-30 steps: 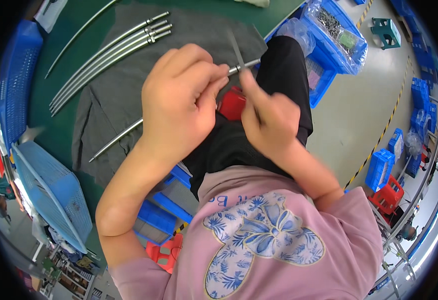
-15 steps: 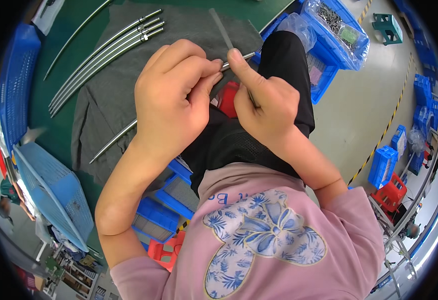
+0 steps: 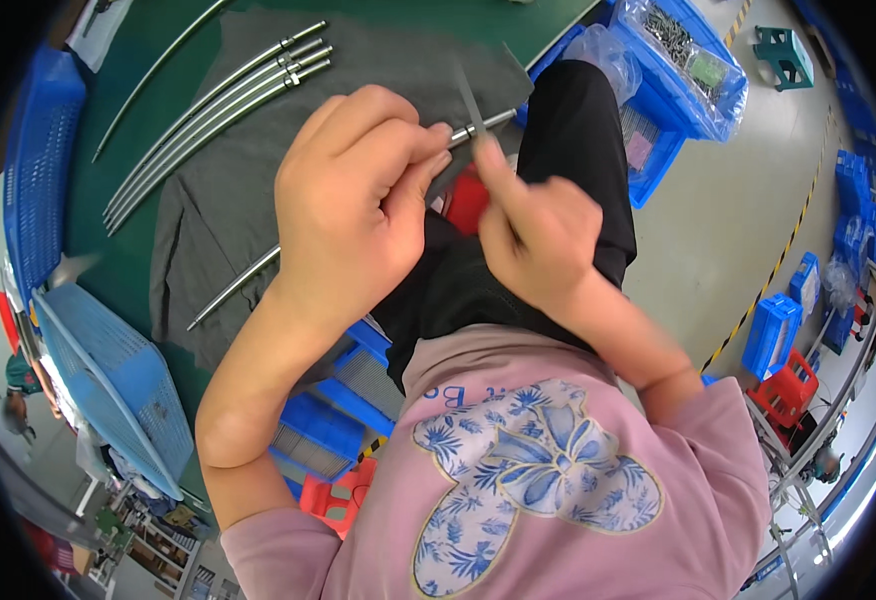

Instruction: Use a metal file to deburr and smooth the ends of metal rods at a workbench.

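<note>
A slim metal rod runs slantwise through my left hand, which is closed with thumb and fingertips pinching it near its right end. My right hand is closed, somewhat blurred, round a thin flat grey file. The index finger stretches along the file, which crosses the rod just beyond my left fingertips, close to a small collar. The file's lower end is hidden in my right hand. Several similar rods with collars lie side by side at the upper left.
A dark grey cloth covers part of the green table. Blue baskets stand at the left. A blue bin with small metal parts is at the upper right, and blue boxes sit below my left forearm.
My right hand has moved slightly down and right, drawing the file with it along its length across the rod. My left hand keeps its pinch on the rod; the whole view has shifted slightly.
</note>
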